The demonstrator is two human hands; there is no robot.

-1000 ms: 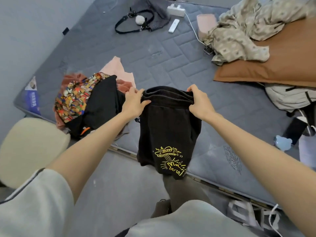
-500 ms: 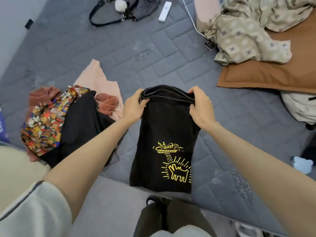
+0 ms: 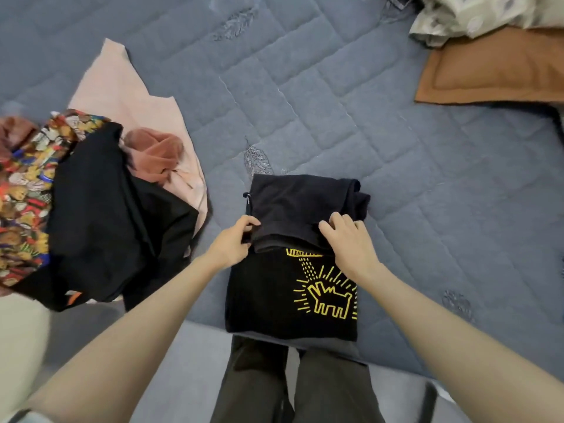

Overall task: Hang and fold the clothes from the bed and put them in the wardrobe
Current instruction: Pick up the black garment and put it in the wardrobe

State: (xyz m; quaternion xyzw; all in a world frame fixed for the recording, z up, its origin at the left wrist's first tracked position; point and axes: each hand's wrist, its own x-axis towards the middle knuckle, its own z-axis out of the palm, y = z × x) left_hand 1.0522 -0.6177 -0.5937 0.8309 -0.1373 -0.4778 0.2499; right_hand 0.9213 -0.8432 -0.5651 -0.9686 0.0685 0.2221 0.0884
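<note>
**Lying on the bed: black shorts, held at the fold by both grips**

Item 1. Black shorts (image 3: 268, 300), with a yellow line drawing of a dog-like figure and rays. They lie flat at the near edge of the bed (image 3: 335, 102), straight in front of the person. The upper part is doubled over toward the person, and its edge covers the top of the yellow print. A dark drawstring (image 3: 247, 206) shows at the left side of the fold.

Item 2. Left grip (image 3: 232, 242). Clamped on the left end of the folded edge, which is pinched between thumb and curled fingers.

Item 3. Right grip (image 3: 348, 242). Fingers bent over the right end of the same edge and closed on the cloth.

Item 4. Clothes heap, left of the shorts and apart from them, on the same bed:
- black garment (image 3: 100, 215) on top
- multicoloured patterned garment (image 3: 24, 190) under its left side
- rust-coloured garment (image 3: 155, 154), crumpled, at its right
- pale pink garment (image 3: 122, 93) beneath, reaching farthest up the bed

Item 5. Brown pillow (image 3: 494, 68), far right, with a beige patterned cloth (image 3: 476, 16) bunched on its far side.

Item 6. Person's dark trousers (image 3: 293, 386), at the bottom edge of the view, just below the shorts.
</note>
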